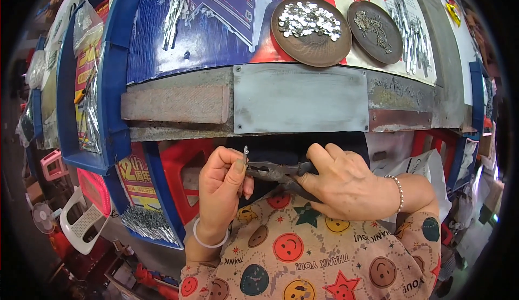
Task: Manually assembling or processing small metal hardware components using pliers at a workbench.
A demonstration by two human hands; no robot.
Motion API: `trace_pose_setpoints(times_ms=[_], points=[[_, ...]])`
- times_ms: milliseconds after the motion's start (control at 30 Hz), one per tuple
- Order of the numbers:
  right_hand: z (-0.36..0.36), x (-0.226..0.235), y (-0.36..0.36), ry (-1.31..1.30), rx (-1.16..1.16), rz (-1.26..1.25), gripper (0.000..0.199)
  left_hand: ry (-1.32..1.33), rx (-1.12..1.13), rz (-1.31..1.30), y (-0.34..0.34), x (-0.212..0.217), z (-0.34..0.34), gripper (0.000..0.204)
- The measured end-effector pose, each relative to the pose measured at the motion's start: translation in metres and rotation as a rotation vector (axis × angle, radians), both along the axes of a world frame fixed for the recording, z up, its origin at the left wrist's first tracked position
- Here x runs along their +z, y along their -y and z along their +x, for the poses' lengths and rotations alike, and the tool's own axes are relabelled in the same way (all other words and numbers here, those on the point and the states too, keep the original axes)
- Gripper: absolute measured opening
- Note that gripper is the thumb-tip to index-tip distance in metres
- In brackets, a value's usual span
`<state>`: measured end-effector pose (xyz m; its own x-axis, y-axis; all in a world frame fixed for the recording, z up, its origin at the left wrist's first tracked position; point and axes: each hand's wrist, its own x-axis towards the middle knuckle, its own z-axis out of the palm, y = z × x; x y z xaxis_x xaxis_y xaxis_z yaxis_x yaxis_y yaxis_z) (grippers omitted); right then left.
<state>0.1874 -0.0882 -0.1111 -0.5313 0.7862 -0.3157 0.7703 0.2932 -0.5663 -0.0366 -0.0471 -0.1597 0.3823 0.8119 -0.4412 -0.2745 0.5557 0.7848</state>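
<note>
My left hand (223,184) pinches a small silver metal pin (246,152) upright between thumb and forefinger. My right hand (341,184) grips dark pliers (275,171), whose jaws point left and meet the pin at my left fingertips. Both hands are held close to my body, just below the front edge of the worn metal workbench (300,105). A white bangle sits on my left wrist, a bead bracelet on my right.
A brown round dish of small silver discs (310,24) and a second dish of wire pieces (374,30) sit at the bench's back. Loose silver pins (413,30) lie far right. Blue bins (111,84) with bagged pins stand left; red stools (181,175) sit underneath.
</note>
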Motion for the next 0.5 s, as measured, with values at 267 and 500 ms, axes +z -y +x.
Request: trace_pose_setpoints(times_ms=[267, 500], points=[[0.009, -0.011, -0.016, -0.625, 0.022, -0.754, 0.043, -0.093, 0.000, 0.140, 0.000, 0.001, -0.006, 0.009], [-0.007, -0.001, 0.005, -0.346, -0.068, -0.377, 0.031, -0.222, 0.145, 0.125, 0.006, -0.003, -0.066, 0.011]])
